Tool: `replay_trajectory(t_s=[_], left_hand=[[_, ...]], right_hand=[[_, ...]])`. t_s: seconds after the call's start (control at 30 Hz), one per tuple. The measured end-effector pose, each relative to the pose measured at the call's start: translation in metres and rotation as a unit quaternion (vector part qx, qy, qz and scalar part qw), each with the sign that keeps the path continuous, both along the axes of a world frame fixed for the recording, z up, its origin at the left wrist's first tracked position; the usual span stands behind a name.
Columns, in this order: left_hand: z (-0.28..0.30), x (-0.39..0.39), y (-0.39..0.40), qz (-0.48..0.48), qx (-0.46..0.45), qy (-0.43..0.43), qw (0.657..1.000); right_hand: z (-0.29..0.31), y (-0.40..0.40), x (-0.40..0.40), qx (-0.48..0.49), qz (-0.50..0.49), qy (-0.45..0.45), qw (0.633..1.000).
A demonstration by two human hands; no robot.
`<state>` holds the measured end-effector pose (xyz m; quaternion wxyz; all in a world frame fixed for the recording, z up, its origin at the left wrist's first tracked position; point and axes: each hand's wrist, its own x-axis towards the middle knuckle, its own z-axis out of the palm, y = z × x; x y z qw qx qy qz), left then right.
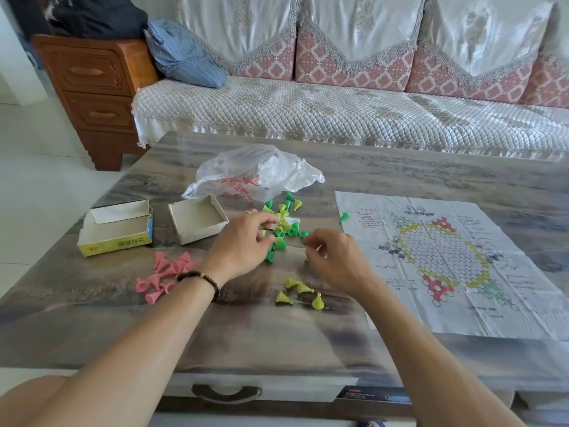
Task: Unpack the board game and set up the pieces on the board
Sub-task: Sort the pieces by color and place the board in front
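Note:
A paper game board point(443, 263) with a hexagon star pattern lies flat at the right of the table. A mixed heap of green and yellow cone pieces point(284, 224) sits mid-table. My left hand point(243, 241) reaches into that heap, fingertips pinched on pieces. My right hand point(334, 257) hovers just right of the heap, fingers curled; whether it holds a piece is unclear. Several yellow cones point(300, 292) lie apart near my right wrist. A pile of pink cones point(166, 275) lies left of my left wrist. One green cone point(344, 217) rests on the board's left edge.
Two open cardboard box halves point(115, 226) point(197, 221) stand at the left. A crumpled clear plastic bag point(252, 174) lies behind the heap. A sofa point(338, 112) runs behind the table, a wooden cabinet point(92, 87) at far left. The table drawer handle point(226, 392) is below.

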<state>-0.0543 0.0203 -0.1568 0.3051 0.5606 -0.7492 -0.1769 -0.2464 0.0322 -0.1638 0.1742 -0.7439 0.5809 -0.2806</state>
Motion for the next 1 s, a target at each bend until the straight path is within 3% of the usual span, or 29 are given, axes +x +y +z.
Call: replay_trajectory(t_s=[0.13,0.2,0.37,0.8,1.0], left_hand=[[-0.006,0.005,-0.025,0.01,0.005,-0.121,0.993],[-0.009,0.006,-0.031,0.0,0.011,-0.143,0.99],[-0.011,0.01,-0.04,-0.012,0.007,-0.119,0.993],[-0.006,0.012,0.017,-0.035,0.041,0.049,0.997],[-0.017,-0.002,0.031,-0.084,0.104,-0.03,0.991]], right_hand=[[0.003,-0.033,0.03,-0.009,0.027,0.029,0.999],[0.001,-0.046,0.044,0.005,0.037,0.064,0.997],[-0.004,-0.064,0.057,0.038,0.028,0.129,0.991],[0.019,-0.013,0.014,0.014,0.065,0.042,0.997],[0.007,0.028,-0.023,0.058,0.033,0.04,0.997]])
